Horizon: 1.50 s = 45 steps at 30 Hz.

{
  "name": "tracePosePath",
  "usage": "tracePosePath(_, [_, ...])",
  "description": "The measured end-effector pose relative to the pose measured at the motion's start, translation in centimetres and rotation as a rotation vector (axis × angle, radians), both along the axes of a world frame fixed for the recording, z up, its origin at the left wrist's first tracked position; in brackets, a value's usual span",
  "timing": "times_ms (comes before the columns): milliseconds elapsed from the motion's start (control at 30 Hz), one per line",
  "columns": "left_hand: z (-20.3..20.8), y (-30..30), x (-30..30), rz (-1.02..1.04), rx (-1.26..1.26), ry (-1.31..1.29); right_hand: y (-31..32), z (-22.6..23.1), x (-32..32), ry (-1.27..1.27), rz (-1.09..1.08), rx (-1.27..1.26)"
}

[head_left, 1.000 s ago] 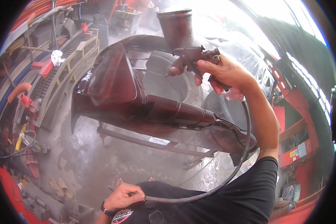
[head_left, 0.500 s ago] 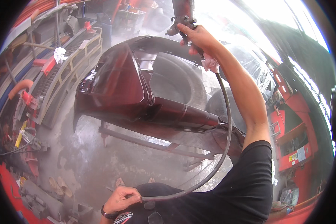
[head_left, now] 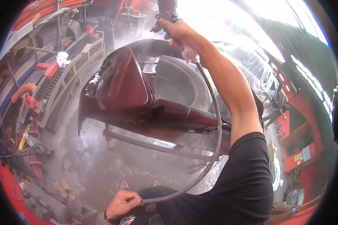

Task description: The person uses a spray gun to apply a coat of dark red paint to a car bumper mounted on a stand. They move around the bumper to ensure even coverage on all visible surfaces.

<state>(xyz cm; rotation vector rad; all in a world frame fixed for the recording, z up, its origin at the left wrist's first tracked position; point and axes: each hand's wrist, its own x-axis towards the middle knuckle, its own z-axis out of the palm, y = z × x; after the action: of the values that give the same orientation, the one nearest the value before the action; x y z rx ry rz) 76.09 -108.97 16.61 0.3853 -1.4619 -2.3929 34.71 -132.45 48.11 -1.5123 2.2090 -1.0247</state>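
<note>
My right hand (head_left: 181, 33) is raised at the top, wrapped around a spray gun (head_left: 166, 17) with a cup on top. A pale wrapping (head_left: 190, 55) covers the lower end of the gun, where a dark air hose (head_left: 218, 125) joins it. The hose curves down past my right arm to my waist. There my left hand (head_left: 122, 203) is closed around it. Below the gun lies a glossy dark red car bumper (head_left: 120, 86), resting on a metal stand (head_left: 154, 145). The gun is apart from the bumper.
Hazy mist hangs over the wet concrete floor (head_left: 112, 168). Metal racks (head_left: 73, 71) with red fittings stand at left, a pair of clogs (head_left: 64, 189) near them. Tyres lie behind the bumper. A plastic-covered car (head_left: 248, 63) and a red frame (head_left: 304, 135) are at right; another person (head_left: 281, 103) stands there.
My right hand has carried the spray gun to the left and slightly up, over the bumper, and the hose has swung left with it. My left hand keeps its grip on the hose.
</note>
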Motion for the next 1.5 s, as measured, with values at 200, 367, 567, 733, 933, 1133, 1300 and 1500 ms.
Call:
tracePosePath(200, [0.8,-0.1,-0.8,-0.030,-0.021,-0.023,2.4,0.8,-4.7,-0.023,-0.145,-0.018])
tracePosePath(367, [0.4,-0.9,-2.4,-0.135,-0.078,0.014,10.3,1.3,-9.5,-0.058,-0.302,-0.017])
tracePosePath(567, [0.8,-0.6,-7.1,-0.296,-0.105,0.015,25.4,1.6,-17.7,-0.120,-0.537,-0.050])
tracePosePath(733, [1.6,1.2,-12.2,-0.408,-0.152,-0.036,38.0,0.4,-25.5,-0.133,-0.738,-0.136])
tracePosePath(933, [2.1,4.8,-19.1,-0.516,-0.173,-0.066,50.3,-0.9,-33.6,-0.178,-0.910,-0.249])
tracePosePath(1133, [2.8,7.8,-23.8,-0.547,-0.193,-0.075,61.4,-3.7,-41.0,-0.237,-1.110,-0.351])
tracePosePath(1300, [2.6,7.3,-24.1,-0.563,-0.209,-0.208,62.6,-5.3,-40.9,-0.219,-1.254,-0.340])
tracePosePath(1500, [-3.6,4.5,-22.0,-0.555,-0.299,-0.272,60.7,-4.6,-34.8,-0.274,-0.990,-0.354])
